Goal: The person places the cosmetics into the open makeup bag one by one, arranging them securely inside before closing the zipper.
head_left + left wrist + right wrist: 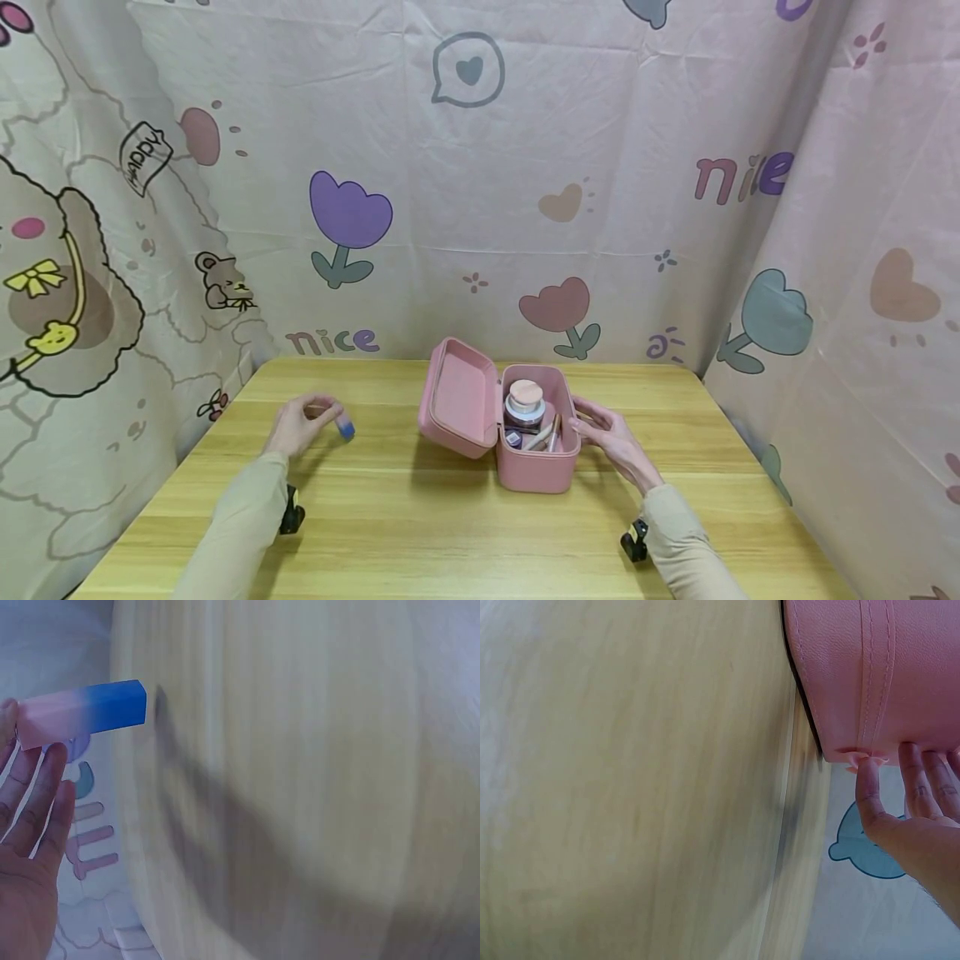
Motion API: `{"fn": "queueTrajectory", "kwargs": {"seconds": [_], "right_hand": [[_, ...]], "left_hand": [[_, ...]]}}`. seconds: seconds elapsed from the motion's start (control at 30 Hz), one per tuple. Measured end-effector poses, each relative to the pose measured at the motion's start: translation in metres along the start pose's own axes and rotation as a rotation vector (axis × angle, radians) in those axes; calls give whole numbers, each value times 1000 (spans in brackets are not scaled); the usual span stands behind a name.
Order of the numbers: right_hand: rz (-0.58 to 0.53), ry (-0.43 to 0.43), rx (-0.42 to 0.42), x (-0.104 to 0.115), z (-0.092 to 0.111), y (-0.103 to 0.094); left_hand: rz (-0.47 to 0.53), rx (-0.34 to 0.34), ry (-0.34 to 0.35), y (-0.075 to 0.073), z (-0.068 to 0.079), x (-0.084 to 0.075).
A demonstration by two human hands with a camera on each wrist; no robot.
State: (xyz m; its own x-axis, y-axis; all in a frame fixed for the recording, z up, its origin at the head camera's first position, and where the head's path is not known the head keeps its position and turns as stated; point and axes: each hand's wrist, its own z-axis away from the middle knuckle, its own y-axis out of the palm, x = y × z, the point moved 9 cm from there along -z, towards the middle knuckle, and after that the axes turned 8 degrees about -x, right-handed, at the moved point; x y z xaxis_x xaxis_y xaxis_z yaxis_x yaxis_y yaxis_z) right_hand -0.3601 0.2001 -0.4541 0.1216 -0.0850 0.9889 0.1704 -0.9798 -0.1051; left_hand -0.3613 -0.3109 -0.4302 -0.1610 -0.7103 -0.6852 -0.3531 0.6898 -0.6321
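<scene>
My left hand (300, 425) pinches a small oblong box (82, 712) by its pink end; the color fades to blue at the other end. In the left wrist view the box is tilted slightly, held above the wooden surface. At the centre right stands a pink cosmetic case (536, 475), its lid (462, 396) swung out to the left. Inside sit a round jar (523, 412) with a pale pink round piece on top, a small purple-topped item (513, 439) and slim tubes (555, 435). My right hand (617, 437) touches the case's right side with extended fingers and thumb.
The wooden table (375, 533) runs back to a patterned curtain (450, 208), which also hangs at both sides. The case lid juts leftward over the table, between the case and my left hand. Small black devices (634, 540) are strapped at both wrists.
</scene>
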Motion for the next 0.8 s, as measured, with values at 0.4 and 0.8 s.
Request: {"fn": "queueTrajectory", "kwargs": {"seconds": [0.4, 0.8], "right_hand": [[17, 11, -13, -2, 0, -1], [3, 24, -17, -4, 0, 0]], "left_hand": [[158, -29, -3, -1, -18, -42], [298, -32, 7, -6, -31, -100]]}}
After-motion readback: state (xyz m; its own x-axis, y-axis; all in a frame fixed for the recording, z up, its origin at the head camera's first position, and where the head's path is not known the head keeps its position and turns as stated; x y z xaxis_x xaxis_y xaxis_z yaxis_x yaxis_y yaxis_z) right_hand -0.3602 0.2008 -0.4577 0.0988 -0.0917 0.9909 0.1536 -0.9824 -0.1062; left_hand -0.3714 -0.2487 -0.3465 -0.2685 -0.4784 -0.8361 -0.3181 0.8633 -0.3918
